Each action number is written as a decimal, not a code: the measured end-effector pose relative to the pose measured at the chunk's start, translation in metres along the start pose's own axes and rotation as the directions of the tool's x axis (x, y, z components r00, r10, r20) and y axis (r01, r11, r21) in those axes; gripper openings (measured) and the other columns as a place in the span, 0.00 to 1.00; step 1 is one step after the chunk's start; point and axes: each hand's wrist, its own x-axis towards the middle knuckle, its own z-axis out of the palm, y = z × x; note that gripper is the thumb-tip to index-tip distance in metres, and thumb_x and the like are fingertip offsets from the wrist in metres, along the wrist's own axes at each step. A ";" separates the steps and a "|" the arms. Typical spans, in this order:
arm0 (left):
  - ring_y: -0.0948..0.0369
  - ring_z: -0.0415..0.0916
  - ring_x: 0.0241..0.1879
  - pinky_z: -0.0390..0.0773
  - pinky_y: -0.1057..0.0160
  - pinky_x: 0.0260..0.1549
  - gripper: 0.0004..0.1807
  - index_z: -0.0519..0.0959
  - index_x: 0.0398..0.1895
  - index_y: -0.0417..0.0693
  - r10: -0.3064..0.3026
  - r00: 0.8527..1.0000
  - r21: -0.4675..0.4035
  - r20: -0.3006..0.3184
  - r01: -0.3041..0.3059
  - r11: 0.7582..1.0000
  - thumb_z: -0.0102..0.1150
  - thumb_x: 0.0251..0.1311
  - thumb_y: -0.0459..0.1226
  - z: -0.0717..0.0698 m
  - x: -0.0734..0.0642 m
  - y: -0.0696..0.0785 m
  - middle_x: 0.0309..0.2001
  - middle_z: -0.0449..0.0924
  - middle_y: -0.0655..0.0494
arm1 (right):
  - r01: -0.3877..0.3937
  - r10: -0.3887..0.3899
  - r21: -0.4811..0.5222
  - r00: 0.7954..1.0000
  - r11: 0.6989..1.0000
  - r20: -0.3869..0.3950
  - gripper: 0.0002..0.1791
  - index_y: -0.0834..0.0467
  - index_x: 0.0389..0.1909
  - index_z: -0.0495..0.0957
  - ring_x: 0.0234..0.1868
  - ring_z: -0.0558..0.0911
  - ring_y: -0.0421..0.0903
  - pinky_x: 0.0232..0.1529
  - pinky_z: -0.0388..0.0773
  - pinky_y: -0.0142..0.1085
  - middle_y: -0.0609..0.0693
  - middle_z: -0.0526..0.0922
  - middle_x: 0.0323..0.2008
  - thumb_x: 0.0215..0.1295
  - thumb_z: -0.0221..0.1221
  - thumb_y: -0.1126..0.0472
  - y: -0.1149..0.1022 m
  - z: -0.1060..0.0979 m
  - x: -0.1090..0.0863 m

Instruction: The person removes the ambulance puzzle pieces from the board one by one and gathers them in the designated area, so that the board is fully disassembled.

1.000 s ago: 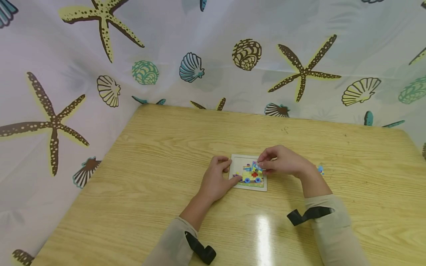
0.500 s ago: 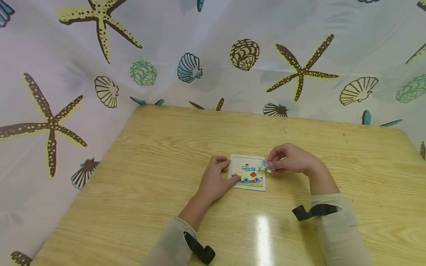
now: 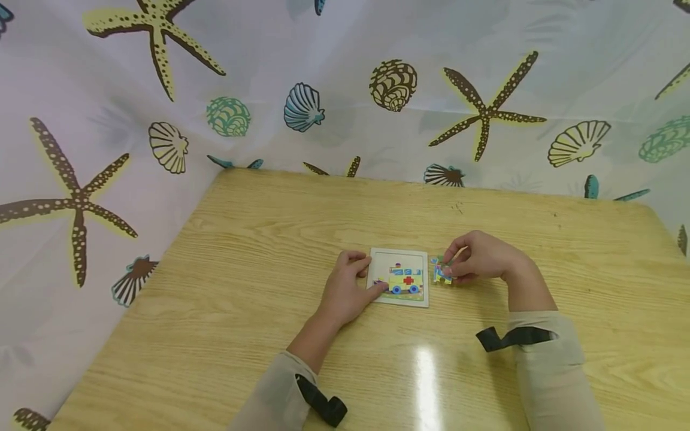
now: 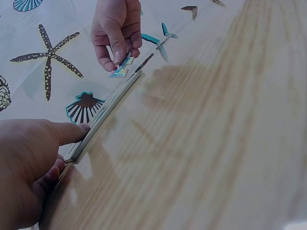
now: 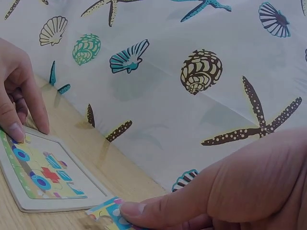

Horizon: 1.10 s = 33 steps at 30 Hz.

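On the wooden table (image 3: 280, 239) we see the left hand (image 3: 347, 287) gripping the puzzle board (image 3: 384, 261) by its left edge, while the right hand (image 3: 482, 256) pinches a puzzle piece (image 5: 106, 211) at its fingertips, just beside the board's right edge.

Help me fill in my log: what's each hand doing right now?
Left hand: holding the puzzle board by its left edge.
Right hand: pinching a puzzle piece beside the board.

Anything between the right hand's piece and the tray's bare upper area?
Only the tray's right rim, next to the piece; no other obstacle visible. The left hand grips the opposite side, off that path.
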 end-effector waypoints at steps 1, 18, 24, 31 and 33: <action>0.53 0.75 0.55 0.78 0.55 0.56 0.35 0.74 0.64 0.33 0.005 1.000 0.003 -0.001 -0.005 1.000 0.73 0.56 0.43 0.000 0.000 0.000 0.64 0.67 0.46 | 0.000 0.000 -0.006 1.000 1.000 -0.001 0.14 0.69 0.45 0.77 0.31 0.85 0.44 0.39 0.84 0.37 0.52 0.87 0.30 0.65 0.65 0.64 0.000 0.000 0.000; 0.54 0.75 0.55 0.77 0.56 0.56 0.35 0.74 0.64 0.34 -0.016 1.000 0.014 -0.003 0.016 1.000 0.73 0.56 0.43 0.003 0.002 -0.001 0.64 0.67 0.47 | -0.133 0.090 -0.262 0.981 0.956 -0.170 0.12 0.63 0.33 0.79 0.25 0.77 0.42 0.29 0.75 0.34 0.50 0.81 0.26 0.56 0.71 0.62 -0.009 0.012 0.005; 0.54 0.75 0.55 0.77 0.56 0.56 0.36 0.74 0.64 0.34 -0.019 1.000 0.016 -0.001 0.019 1.000 0.73 0.56 0.43 0.001 0.002 -0.001 0.65 0.67 0.47 | -0.138 0.080 -0.311 0.978 0.940 -0.194 0.12 0.62 0.32 0.80 0.25 0.76 0.43 0.28 0.73 0.33 0.51 0.81 0.27 0.54 0.72 0.61 -0.012 0.015 0.006; 0.54 0.74 0.55 0.77 0.56 0.56 0.35 0.74 0.64 0.34 -0.013 1.000 0.017 -0.003 0.014 1.000 0.73 0.56 0.43 0.001 0.002 -0.002 0.64 0.67 0.47 | -0.096 0.063 -0.251 0.989 0.963 -0.135 0.13 0.63 0.37 0.79 0.26 0.78 0.43 0.31 0.73 0.34 0.49 0.84 0.24 0.59 0.70 0.59 -0.008 0.010 0.004; 0.55 0.74 0.55 0.77 0.57 0.56 0.35 0.74 0.64 0.34 -0.013 1.000 0.019 -0.001 0.013 1.000 0.73 0.56 0.43 0.002 0.002 -0.002 0.64 0.67 0.47 | -0.077 0.052 -0.218 0.991 0.973 -0.122 0.13 0.63 0.37 0.79 0.26 0.78 0.43 0.31 0.74 0.34 0.49 0.84 0.24 0.60 0.70 0.59 -0.007 0.008 0.004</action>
